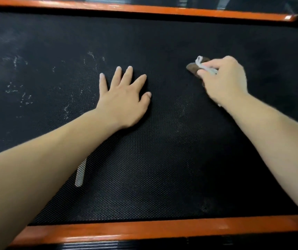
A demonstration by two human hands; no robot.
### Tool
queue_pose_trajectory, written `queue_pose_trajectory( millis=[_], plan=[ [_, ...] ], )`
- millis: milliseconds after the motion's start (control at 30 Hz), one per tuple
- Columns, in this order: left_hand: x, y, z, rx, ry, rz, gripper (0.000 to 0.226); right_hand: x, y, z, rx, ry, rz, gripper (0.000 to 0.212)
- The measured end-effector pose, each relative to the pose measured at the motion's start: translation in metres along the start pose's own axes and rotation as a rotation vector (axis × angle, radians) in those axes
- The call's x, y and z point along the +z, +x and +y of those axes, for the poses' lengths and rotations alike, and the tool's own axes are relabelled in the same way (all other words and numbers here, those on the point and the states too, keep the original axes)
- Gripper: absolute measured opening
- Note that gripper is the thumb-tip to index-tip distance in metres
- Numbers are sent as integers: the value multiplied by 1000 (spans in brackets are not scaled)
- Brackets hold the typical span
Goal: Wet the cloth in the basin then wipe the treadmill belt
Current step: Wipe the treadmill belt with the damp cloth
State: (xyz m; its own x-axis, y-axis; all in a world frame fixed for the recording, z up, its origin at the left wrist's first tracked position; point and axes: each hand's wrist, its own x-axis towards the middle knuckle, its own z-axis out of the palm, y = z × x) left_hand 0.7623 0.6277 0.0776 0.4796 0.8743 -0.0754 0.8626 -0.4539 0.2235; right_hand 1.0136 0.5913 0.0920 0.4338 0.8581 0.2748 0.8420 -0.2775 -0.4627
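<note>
- Hands: left hand (124, 98) lies flat on the belt (153, 168), palm down, fingers spread, holding nothing. Right hand (223, 80) is closed around the cloth (196, 66), fingers curled over it, pressing it to the belt.
- Cloth: brown, bunched, with a white cord or edging showing at the knuckles. Most of it is hidden under the right hand; only one corner sticks out on the side toward the left hand. Whether it is wet cannot be told.
- Belt: black, fine dotted texture, fills most of the view. Both hands sit near its middle, the right hand well apart from the left.
- Residue: whitish specks and streaks (22, 94) lie on the belt beyond the left hand, on the side away from the cloth. A pale bar marking (80, 173) shows on the belt beside the left forearm.
- Rails: orange side rail (144, 230) along the belt's near edge, a second orange rail (144, 10) along its far edge.
- Basin: not in view.
- Step in hand: judged to be the wiping stage, with the left hand bracing and the right working the cloth.
- Next move: judged to call for strokes carried across the belt toward the speckled area, with firm, even pressure; the left hand would need to shift clear of the path.
- Writing, brands, labels: none legible anywhere in view.
</note>
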Motion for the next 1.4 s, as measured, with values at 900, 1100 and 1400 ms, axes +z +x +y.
queue_pose_trajectory(
  millis=[900, 1100, 1400],
  plan=[
    [12, 13, -1, 22, 110, 27, 69, 40, 39, -24, -176, 100, -173, 18],
    [4, 13, -2, 23, 80, -17, 66, 26, 74, -10, -134, -28, -87, 15],
    [2, 63, 8, -14, 74, -33, 67, 43, 68, -29, -261, 48, -225, 25]
  ],
)
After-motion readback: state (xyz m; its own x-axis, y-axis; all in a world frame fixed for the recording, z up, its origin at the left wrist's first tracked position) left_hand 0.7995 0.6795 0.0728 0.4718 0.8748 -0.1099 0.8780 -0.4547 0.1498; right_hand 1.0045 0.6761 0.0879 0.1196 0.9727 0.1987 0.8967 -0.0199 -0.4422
